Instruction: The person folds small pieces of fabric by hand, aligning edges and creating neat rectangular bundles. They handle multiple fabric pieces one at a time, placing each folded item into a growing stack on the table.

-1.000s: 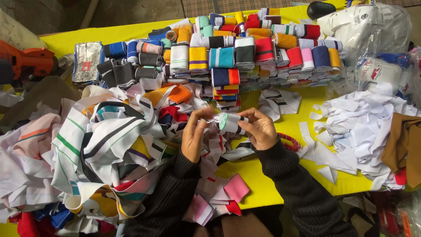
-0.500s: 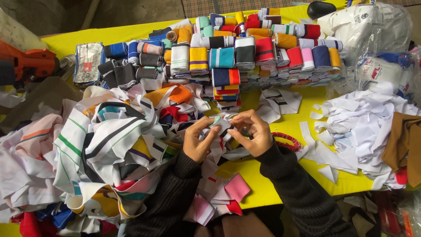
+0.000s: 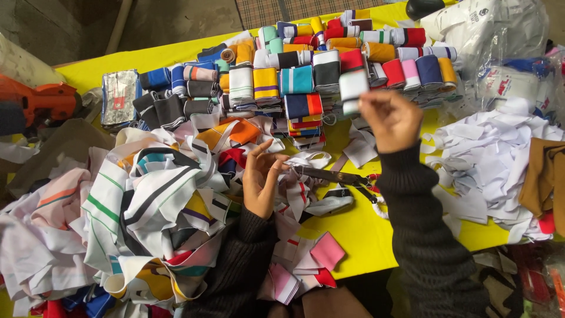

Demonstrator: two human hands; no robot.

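Above the yellow table [image 3: 365, 235], the right hand [image 3: 393, 118] pinches a white-and-green rolled fabric band [image 3: 354, 89] beside far stacked rolls [image 3: 306, 76]; the left hand [image 3: 262, 176], fingers loose, touches striped scraps [image 3: 153, 206]. A clumsy placement could topple neighbouring rolls.

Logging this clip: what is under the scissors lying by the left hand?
The scissors rest on striped white fabric strips and the yellow table. The left hand touches those strips; anything beneath them is hidden.

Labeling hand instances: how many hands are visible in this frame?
2. The left hand rests open over the striped fabric strips, beside the dark metal scissors. The right hand is raised, pinching a white-and-green rolled fabric band. No other hands show.
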